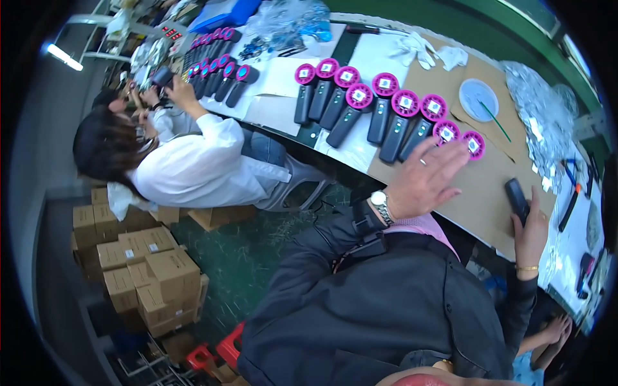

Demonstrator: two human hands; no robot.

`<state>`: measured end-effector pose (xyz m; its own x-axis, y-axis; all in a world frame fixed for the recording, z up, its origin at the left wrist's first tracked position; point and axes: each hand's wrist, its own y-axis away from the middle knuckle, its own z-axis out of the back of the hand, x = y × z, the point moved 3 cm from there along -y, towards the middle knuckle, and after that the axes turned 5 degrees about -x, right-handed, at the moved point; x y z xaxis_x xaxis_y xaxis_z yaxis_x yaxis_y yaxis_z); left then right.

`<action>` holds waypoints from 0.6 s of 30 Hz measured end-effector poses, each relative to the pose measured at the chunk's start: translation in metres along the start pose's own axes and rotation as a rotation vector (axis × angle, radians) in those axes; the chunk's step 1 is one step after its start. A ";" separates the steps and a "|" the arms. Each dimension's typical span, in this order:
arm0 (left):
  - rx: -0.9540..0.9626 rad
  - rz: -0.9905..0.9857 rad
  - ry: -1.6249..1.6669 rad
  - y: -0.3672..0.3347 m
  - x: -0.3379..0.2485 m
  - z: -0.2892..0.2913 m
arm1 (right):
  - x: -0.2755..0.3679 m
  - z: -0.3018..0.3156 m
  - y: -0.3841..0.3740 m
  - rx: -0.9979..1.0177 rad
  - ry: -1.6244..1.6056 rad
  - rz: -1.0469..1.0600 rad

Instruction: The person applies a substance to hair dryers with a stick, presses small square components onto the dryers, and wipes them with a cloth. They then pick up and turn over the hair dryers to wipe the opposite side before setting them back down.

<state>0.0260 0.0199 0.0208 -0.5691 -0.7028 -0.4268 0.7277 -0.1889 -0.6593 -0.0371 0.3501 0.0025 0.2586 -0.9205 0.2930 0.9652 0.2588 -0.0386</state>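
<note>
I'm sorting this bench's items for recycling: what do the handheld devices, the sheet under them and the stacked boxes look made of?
The handheld devices look like moulded plastic: matte black handles, glossy magenta rings around the heads. The sheet under the left hand seems plain brown cardboard, flat and dull. The stacked boxes look like corrugated cardboard, taped. The right hand holds a black, likely plastic, handle.

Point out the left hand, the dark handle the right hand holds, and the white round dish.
left hand [428,177], head view, back of hand.
dark handle [517,199], head view, mid-body.
white round dish [477,100], head view, centre.
</note>
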 end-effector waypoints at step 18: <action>0.085 0.117 0.212 0.007 -0.003 -0.015 | 0.082 -0.007 -0.023 -0.093 0.004 0.896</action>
<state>0.0271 0.0309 0.0077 -0.5398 -0.5658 -0.6233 0.8180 -0.1780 -0.5470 -0.0379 0.2668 0.0205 0.9156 -0.3861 0.1124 0.4010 0.8552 -0.3282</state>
